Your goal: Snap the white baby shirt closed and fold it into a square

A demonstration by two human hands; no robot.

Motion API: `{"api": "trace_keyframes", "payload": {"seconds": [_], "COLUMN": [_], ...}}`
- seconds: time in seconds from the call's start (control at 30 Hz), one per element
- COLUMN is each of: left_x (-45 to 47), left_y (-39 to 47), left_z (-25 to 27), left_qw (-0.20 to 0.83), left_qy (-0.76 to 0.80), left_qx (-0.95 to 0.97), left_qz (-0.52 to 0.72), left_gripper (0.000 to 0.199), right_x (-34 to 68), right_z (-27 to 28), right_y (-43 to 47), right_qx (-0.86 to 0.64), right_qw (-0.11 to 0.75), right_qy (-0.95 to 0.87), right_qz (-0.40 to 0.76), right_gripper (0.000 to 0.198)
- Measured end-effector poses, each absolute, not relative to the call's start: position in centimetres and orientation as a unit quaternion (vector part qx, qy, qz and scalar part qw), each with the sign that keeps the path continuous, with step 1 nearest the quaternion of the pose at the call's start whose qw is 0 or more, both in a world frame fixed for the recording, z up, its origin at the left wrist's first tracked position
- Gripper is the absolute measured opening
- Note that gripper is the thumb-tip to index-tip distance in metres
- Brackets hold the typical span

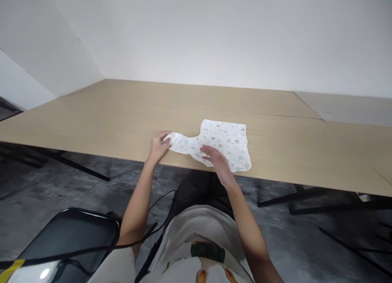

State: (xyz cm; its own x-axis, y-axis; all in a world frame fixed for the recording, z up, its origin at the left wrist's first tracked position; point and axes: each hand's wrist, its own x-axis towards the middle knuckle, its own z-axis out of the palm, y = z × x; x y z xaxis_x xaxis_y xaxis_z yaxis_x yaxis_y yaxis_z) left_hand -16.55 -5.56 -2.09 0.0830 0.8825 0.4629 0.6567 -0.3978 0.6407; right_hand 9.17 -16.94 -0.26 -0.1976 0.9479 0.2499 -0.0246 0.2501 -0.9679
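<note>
A small white garment (228,138) with a scattered print, which looks like a child's shirt, lies flat near the front edge of the table. A narrow sleeve-like strip (183,144) of it stretches to the left. My left hand (159,146) grips the end of that strip between thumb and fingers. Over the lower left part of the garment's body is my right hand (216,158), its fingers apart and pointing left. Whether its fingertips press on the cloth I cannot tell.
The light wooden table (122,115) runs along a white wall (196,38). A black chair (76,230) stands at lower left, with a white device (36,272) on it. A black cable (92,249) passes by my left arm. Dark table legs (284,196) show below.
</note>
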Motion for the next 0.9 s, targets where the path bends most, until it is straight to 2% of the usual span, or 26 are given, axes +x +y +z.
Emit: {"api": "trace_keyframes", "payload": {"seconds": [0.07,0.13,0.3,0.47,0.6,0.73,0.9], "left_x": [-14.8,-11.9,-2.0,4.2,5.2,3.9,-1.8], "left_y": [-5.9,-6.5,-7.9,-8.0,-8.7,-10.5,-11.0], "left_z": [-0.5,1.3,3.9,1.1,-1.7,-1.9,-0.7], "left_qw": [0.107,0.091,0.131,0.219,0.259,0.233,0.182], "left_qy": [0.533,0.509,0.374,0.302,0.302,0.245,0.256], "left_qx": [0.673,0.657,0.731,0.775,0.829,0.904,0.899], "left_qz": [0.501,0.549,0.556,0.51,0.394,0.262,0.306], "left_gripper": [0.038,0.041,0.03,0.026,0.036,0.038,0.03], "right_x": [10.3,11.4,13.3,16.1,18.0,18.6,20.1], "right_z": [0.7,1.7,3.1,2.3,1.9,1.9,0.8], "right_y": [-18.1,-18.7,-19.0,-19.6,-20.5,-20.9,-20.4], "right_qx": [-0.301,-0.268,-0.243,-0.19,-0.21,-0.234,-0.3], "right_qw": [0.536,0.55,0.594,0.654,0.678,0.678,0.661], "right_qy": [-0.527,-0.472,-0.374,-0.29,-0.282,-0.314,-0.387], "right_qz": [0.587,0.635,0.669,0.672,0.645,0.622,0.568], "right_gripper": [0.073,0.079,0.075,0.073,0.072,0.074,0.074]}}
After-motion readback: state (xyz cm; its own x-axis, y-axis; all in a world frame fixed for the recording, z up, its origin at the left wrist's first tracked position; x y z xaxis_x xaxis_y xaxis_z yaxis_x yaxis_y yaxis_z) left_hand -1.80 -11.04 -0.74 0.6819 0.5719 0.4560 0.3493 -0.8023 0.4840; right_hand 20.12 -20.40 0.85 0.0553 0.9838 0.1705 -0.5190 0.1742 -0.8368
